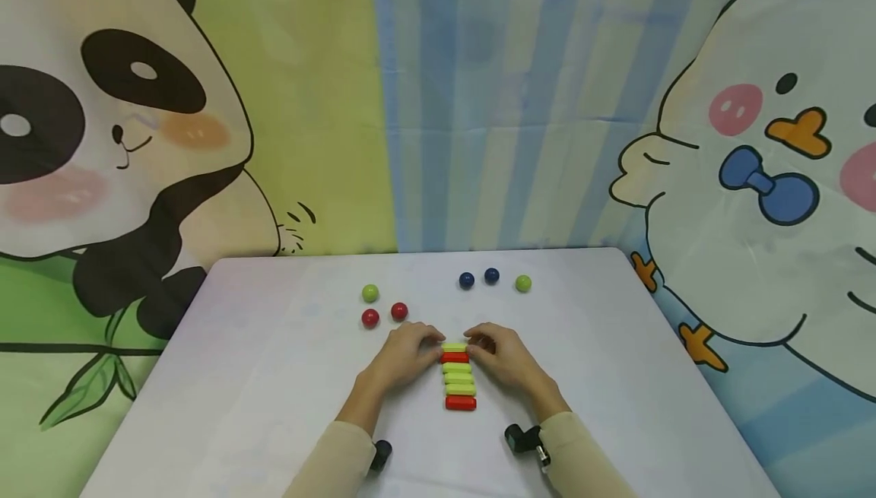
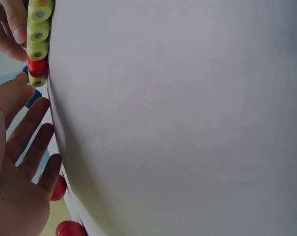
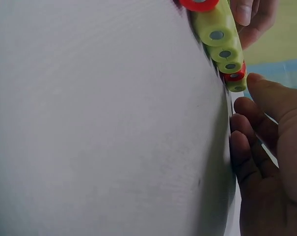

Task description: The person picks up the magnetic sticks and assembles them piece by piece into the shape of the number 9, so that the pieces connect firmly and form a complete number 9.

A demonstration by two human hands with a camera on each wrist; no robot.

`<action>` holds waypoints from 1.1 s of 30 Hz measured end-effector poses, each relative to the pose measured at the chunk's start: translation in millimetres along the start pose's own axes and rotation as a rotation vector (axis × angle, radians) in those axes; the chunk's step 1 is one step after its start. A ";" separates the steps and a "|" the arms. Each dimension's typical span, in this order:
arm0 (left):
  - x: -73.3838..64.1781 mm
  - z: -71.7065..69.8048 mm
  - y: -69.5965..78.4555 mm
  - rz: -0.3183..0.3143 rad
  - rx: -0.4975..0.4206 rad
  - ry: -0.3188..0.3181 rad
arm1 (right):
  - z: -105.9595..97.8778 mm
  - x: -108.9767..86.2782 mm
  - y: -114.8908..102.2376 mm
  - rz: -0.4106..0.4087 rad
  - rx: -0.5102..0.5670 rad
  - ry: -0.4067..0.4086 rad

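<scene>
A row of short rods lies side by side on the table, running away from me in the head view. A red rod point(image 1: 461, 403) forms its near end, yellow-green rods point(image 1: 459, 379) fill the middle, and another red rod point(image 1: 455, 357) sits just before the farthest yellow-green rod point(image 1: 454, 347). Grey discs show on the rod ends in both wrist views. My left hand point(image 1: 408, 353) is at the left of the far end, thumb tip close to the rods and other fingers spread. Opposite it, my right hand point(image 1: 503, 355) has its thumb right beside the far rods, its fingers loosely bent.
Beyond my left hand are two red balls point(image 1: 399, 312) and a green ball point(image 1: 370, 293). Farther back, two dark blue balls point(image 1: 467, 280) and another green ball point(image 1: 523, 283) rest on the white table point(image 1: 274, 376). A printed curtain point(image 1: 479, 103) hangs behind the table.
</scene>
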State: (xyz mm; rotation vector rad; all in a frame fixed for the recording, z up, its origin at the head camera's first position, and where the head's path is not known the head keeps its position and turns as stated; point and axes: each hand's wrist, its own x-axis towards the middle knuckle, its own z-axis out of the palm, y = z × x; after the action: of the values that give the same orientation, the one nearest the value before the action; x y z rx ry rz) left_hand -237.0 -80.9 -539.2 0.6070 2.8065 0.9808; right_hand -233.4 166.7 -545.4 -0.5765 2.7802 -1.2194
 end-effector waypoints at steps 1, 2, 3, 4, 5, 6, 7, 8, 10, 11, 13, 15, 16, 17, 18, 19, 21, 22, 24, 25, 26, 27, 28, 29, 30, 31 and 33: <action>1.2 0.7 1.5 -0.002 -0.005 -0.002 | -0.8 0.0 0.9 -0.001 -0.005 -0.005; 2.2 1.1 2.9 -0.007 -0.009 -0.005 | -1.4 0.3 1.4 -0.004 -0.007 -0.012; 2.9 1.0 4.0 -0.013 -0.014 -0.006 | -1.8 0.9 1.8 -0.007 -0.009 -0.019; 3.8 0.9 4.7 -0.019 -0.017 -0.007 | -1.9 1.9 2.5 -0.013 -0.013 -0.026; 4.8 1.0 4.9 -0.022 -0.016 -0.009 | -1.9 3.1 3.0 -0.020 -0.018 -0.030; 5.7 0.8 5.1 -0.027 -0.015 -0.012 | -1.8 4.3 3.2 -0.028 -0.025 -0.032; 6.8 0.8 5.0 -0.029 -0.012 -0.013 | -1.6 5.5 3.3 -0.035 -0.029 -0.033; 7.9 0.8 4.8 -0.030 -0.007 -0.014 | -1.5 6.9 3.4 -0.043 -0.032 -0.033; 10.1 0.9 4.3 -0.028 -0.004 -0.011 | -1.2 9.4 3.4 -0.063 -0.036 -0.025; 10.9 0.8 4.2 -0.026 -0.004 -0.010 | -1.0 10.5 3.4 -0.071 -0.038 -0.022; 12.6 0.8 4.4 -0.028 -0.008 -0.009 | -0.5 12.4 3.7 -0.087 -0.037 -0.016; 14.0 1.5 3.9 -0.027 -0.010 -0.009 | 0.2 13.9 4.3 -0.098 -0.040 -0.010; 14.5 1.8 4.0 -0.027 -0.010 -0.009 | 0.7 14.5 4.8 -0.097 -0.043 -0.009; 15.1 2.2 4.0 -0.030 -0.010 -0.010 | 1.1 15.1 5.1 -0.099 -0.044 -0.009; 15.9 2.5 3.9 -0.030 -0.008 -0.008 | 1.4 15.4 5.3 -0.098 -0.042 -0.010; 16.8 2.5 3.6 -0.027 -0.006 -0.005 | 1.3 16.2 5.4 -0.093 -0.043 -0.017; 18.4 2.4 3.2 -0.019 -0.007 0.002 | 1.3 17.9 5.5 -0.089 -0.042 -0.030; 19.3 2.4 3.2 -0.017 -0.008 0.005 | 1.3 19.3 5.9 -0.086 -0.042 -0.038; 21.6 3.2 3.0 -0.013 -0.014 0.010 | 1.1 22.1 6.6 -0.083 -0.047 -0.048; 22.9 4.1 3.0 -0.017 -0.018 0.011 | 1.0 23.6 7.1 -0.080 -0.052 -0.049; 24.3 5.0 3.3 -0.025 -0.027 0.012 | 0.9 25.3 7.7 -0.079 -0.056 -0.046; 25.8 5.9 4.0 -0.033 -0.035 0.013 | 0.8 26.9 8.4 -0.080 -0.057 -0.041; 27.5 6.8 4.4 -0.042 -0.045 0.015 | 0.3 28.3 8.9 -0.080 -0.059 -0.036; 29.2 7.7 4.6 -0.051 -0.055 0.017 | -0.2 29.6 9.1 -0.079 -0.058 -0.031; 30.8 8.5 4.7 -0.062 -0.064 0.016 | -0.5 30.9 9.6 -0.067 -0.060 -0.030; 32.5 8.9 4.8 -0.070 -0.076 0.015 | -0.6 32.2 10.1 -0.063 -0.059 -0.024; 35.7 9.0 4.4 -0.073 -0.089 0.011 | -0.3 35.1 11.0 -0.041 -0.051 -0.011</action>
State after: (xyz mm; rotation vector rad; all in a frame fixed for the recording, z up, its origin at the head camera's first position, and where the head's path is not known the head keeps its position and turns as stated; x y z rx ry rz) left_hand -266.1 -58.2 -542.5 0.4865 2.7554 1.0914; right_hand -269.6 161.2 -549.6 -0.6449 2.8113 -1.1514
